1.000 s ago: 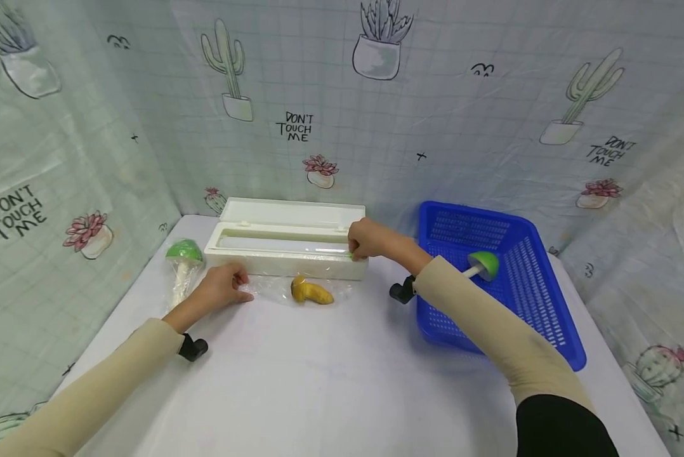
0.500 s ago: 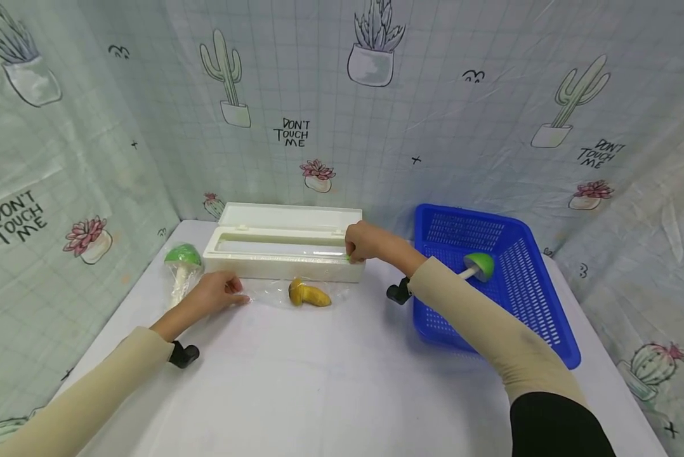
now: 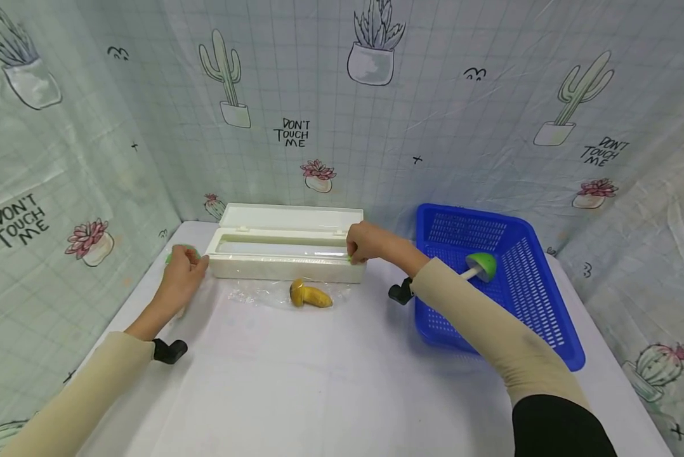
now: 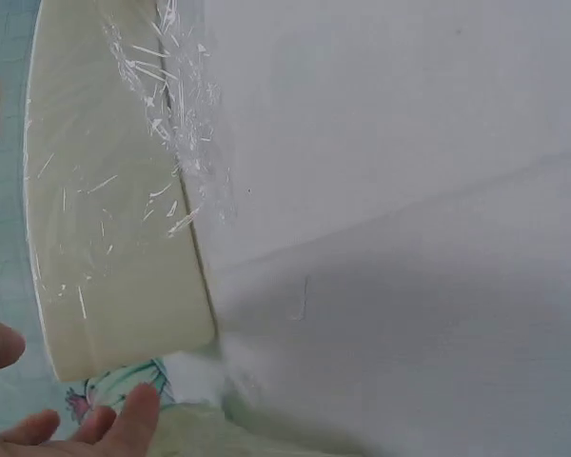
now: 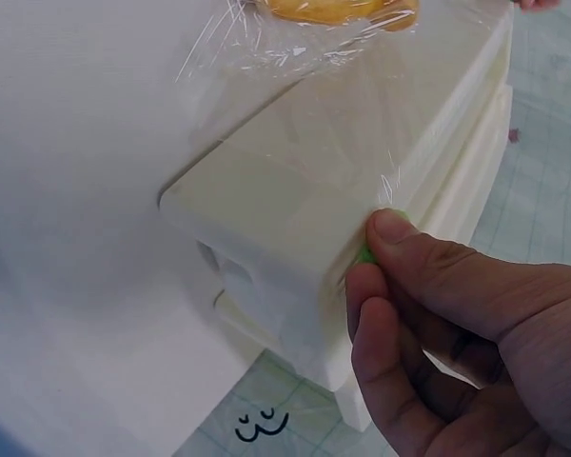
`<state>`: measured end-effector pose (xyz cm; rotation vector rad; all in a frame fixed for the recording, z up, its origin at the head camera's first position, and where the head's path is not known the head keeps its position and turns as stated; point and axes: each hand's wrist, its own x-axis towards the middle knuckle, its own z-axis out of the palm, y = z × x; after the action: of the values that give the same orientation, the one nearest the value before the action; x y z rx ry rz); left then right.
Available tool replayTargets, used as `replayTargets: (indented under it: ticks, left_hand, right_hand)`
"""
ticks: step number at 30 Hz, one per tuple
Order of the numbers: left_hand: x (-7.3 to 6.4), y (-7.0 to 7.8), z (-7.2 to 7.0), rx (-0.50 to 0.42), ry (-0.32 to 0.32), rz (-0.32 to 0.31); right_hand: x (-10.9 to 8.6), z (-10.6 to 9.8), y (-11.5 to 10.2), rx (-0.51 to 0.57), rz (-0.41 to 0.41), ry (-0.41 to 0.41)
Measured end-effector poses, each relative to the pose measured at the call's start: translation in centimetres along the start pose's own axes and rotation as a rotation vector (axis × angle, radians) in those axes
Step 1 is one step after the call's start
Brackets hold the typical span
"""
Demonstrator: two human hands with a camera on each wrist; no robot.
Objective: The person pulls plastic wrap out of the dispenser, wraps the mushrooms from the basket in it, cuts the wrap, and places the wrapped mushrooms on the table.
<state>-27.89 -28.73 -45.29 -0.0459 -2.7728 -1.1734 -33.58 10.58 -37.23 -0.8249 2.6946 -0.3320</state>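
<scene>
A white cling film box (image 3: 285, 270) stands at the back of the table, its lid tilted back and a film roll inside. My right hand (image 3: 365, 242) pinches a small green slider (image 5: 366, 255) at the box's right front edge, between thumb and index finger. Cling film (image 3: 256, 294) hangs over the box's front onto the table, with a yellow mushroom-shaped toy (image 3: 310, 295) on it. My left hand (image 3: 179, 279) is by the box's left end, fingers spread apart in the left wrist view. It mostly covers a wrapped green-capped toy mushroom (image 3: 169, 258).
A blue perforated basket (image 3: 499, 219) stands at the right, with a green-capped toy mushroom (image 3: 481, 266) in it. My right forearm crosses over its near side. A patterned curtain (image 3: 330, 95) rises behind and beside the white table (image 3: 319, 381).
My left hand has let go of the film's left corner and moved left and up to the box's left end, over the wrapped mushroom. The right hand stays on the slider.
</scene>
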Motion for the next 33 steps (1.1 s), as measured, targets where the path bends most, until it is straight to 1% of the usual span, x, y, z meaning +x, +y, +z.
replayTargets:
  ticks: [1, 3, 6, 8, 10, 13, 18, 20, 22, 26, 29, 30, 33]
  left_hand:
    - [0.3, 0.0, -0.1, 0.010, 0.001, 0.018]
    - [0.9, -0.1, -0.3, 0.040, -0.013, 0.033]
    - [1.3, -0.3, -0.6, 0.076, -0.029, 0.032]
    - [1.5, -0.4, -0.7, 0.091, -0.011, 0.032]
    - [1.7, -0.5, -0.9, 0.104, 0.023, 0.039]
    - [2.0, -0.6, -0.9, 0.101, 0.048, 0.046]
    - [2.2, -0.7, -0.9, 0.084, 0.038, 0.022]
    - [2.3, -0.7, -0.9, 0.076, 0.038, 0.014]
    - [2.3, -0.7, -0.9, 0.063, 0.041, 0.011]
    - [2.1, -0.9, -0.9, 0.029, 0.012, -0.007]
    - [1.9, -1.3, -0.9, 0.008, -0.020, -0.013]
    - [1.9, -1.4, -0.9, -0.008, -0.030, -0.012]
    - [2.0, -1.8, -1.1, -0.096, -0.069, -0.017]
  right_hand:
    - [0.1, 0.0, 0.0, 0.002, 0.000, -0.001]
    - [0.3, -0.1, 0.0, 0.005, -0.003, -0.007]
    - [0.7, 0.0, 0.0, 0.004, -0.017, -0.009]
    - [0.9, 0.0, 0.1, 0.004, -0.035, 0.005]
    - [1.1, -0.1, 0.2, 0.017, -0.051, 0.020]
    - [1.4, -0.2, 0.2, 0.037, -0.058, 0.031]
    - [2.4, -0.1, -0.8, 0.036, -0.049, 0.029]
    - [3.3, 0.3, -1.9, 0.029, -0.055, 0.047]
    - [4.8, 0.9, -3.4, 0.019, -0.075, 0.073]
    - [8.5, 2.2, -7.4, 0.006, -0.140, 0.109]
    - [11.4, 3.0, -10.5, 0.015, -0.187, 0.116]
    - [12.2, 3.2, -11.5, 0.022, -0.194, 0.115]
    - [14.4, 3.4, -14.0, 0.032, -0.189, 0.113]
